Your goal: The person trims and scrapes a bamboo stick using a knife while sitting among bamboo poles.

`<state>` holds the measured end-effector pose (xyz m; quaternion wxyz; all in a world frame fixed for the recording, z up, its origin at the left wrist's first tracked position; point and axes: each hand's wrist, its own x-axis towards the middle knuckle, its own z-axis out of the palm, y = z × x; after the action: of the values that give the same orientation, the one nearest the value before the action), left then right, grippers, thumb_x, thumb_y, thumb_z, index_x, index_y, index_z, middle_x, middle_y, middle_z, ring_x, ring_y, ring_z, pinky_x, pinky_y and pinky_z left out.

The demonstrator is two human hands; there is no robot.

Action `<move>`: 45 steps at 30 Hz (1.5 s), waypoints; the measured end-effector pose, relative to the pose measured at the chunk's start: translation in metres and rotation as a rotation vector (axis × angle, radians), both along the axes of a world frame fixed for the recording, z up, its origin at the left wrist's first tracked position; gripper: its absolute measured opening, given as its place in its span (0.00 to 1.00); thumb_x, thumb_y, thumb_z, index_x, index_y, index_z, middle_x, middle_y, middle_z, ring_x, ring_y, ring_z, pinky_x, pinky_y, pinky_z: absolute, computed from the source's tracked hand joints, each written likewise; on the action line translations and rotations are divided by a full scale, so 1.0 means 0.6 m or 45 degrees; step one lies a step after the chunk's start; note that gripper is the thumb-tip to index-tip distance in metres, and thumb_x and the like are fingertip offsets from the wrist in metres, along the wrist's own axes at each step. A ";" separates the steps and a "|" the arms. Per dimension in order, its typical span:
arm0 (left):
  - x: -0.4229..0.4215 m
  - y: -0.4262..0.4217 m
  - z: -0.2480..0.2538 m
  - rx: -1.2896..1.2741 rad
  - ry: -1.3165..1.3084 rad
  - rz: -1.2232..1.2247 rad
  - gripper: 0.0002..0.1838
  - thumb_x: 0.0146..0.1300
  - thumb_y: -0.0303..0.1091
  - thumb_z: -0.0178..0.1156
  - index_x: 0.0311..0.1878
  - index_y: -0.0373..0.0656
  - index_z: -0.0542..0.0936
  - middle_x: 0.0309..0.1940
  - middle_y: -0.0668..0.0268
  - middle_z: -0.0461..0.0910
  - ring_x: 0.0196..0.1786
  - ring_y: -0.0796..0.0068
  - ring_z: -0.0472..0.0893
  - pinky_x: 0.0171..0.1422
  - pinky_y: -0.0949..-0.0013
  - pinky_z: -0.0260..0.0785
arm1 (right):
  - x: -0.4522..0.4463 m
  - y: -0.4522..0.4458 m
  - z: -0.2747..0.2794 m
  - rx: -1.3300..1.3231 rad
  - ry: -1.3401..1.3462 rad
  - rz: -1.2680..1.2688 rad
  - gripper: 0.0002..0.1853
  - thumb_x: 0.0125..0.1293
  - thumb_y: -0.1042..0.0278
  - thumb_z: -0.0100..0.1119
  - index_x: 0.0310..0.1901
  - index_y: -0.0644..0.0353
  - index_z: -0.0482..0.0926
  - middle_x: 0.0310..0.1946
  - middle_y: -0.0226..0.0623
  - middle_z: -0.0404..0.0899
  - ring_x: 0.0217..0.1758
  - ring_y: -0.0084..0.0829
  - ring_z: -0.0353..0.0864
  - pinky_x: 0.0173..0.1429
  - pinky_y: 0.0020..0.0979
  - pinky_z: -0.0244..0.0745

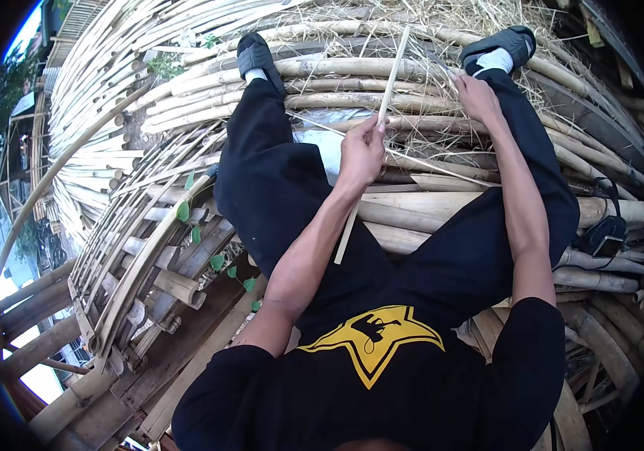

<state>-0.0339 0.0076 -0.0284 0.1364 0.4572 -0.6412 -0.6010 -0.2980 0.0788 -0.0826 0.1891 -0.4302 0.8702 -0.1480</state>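
Pinching a long, flat, pale bamboo-like strip (394,75) partway along, the left hand (363,154) has its grip closed on it, likely to keep it steady between the dark-trousered legs (262,180). Right of the strip, the right hand (476,98) appears closed round a thin greyish tool (443,68), perhaps a blade, seemingly angled for access; straw-strewn round bamboo poles (337,69) lie beneath the strip, probably as support.

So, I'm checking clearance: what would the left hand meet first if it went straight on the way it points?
Probably the bamboo poles ahead of the left hand, though the depth between them is unclear.
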 end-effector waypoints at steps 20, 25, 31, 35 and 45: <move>-0.012 -0.013 0.002 -0.622 -0.044 -0.132 0.09 0.65 0.29 0.53 0.37 0.33 0.79 0.17 0.51 0.73 0.18 0.55 0.74 0.26 0.62 0.64 | 0.133 -0.001 0.078 -0.141 -0.301 0.498 0.26 0.70 0.45 0.42 0.32 0.61 0.77 0.24 0.49 0.76 0.32 0.53 0.74 0.38 0.48 0.67; -0.016 -0.009 -0.003 -0.494 -0.103 -0.080 0.09 0.64 0.28 0.53 0.42 0.34 0.80 0.22 0.45 0.75 0.23 0.49 0.75 0.31 0.60 0.66 | 0.116 -0.004 0.062 -0.142 -0.203 0.470 0.25 0.68 0.43 0.43 0.32 0.58 0.79 0.25 0.49 0.77 0.33 0.53 0.75 0.38 0.48 0.68; -0.017 -0.017 -0.022 -0.455 -0.136 -0.108 0.12 0.66 0.31 0.55 0.48 0.36 0.81 0.14 0.68 0.70 0.17 0.85 0.65 0.21 0.73 0.58 | 0.108 -0.009 0.057 -0.100 -0.136 0.491 0.26 0.68 0.42 0.43 0.32 0.58 0.79 0.24 0.51 0.77 0.32 0.54 0.77 0.38 0.49 0.70; 0.005 -0.004 -0.011 -0.366 -0.192 -0.162 0.12 0.66 0.31 0.54 0.48 0.37 0.81 0.14 0.70 0.70 0.17 0.85 0.64 0.21 0.72 0.58 | 0.010 0.002 -0.011 -0.029 0.009 -0.007 0.30 0.71 0.43 0.36 0.32 0.63 0.80 0.30 0.56 0.79 0.38 0.54 0.79 0.45 0.49 0.72; 0.005 -0.013 0.019 0.601 0.311 -0.148 0.16 0.71 0.35 0.49 0.52 0.31 0.71 0.21 0.67 0.73 0.14 0.82 0.72 0.19 0.75 0.72 | 0.094 -0.028 0.031 -0.274 -1.157 -0.300 0.24 0.68 0.39 0.47 0.33 0.55 0.73 0.14 0.16 0.55 0.12 0.11 0.48 0.16 0.22 0.42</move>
<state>-0.0311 -0.0001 -0.0169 0.0676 0.3627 -0.4873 -0.7915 -0.2419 0.0621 -0.0638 0.4865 -0.2377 0.7221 -0.4305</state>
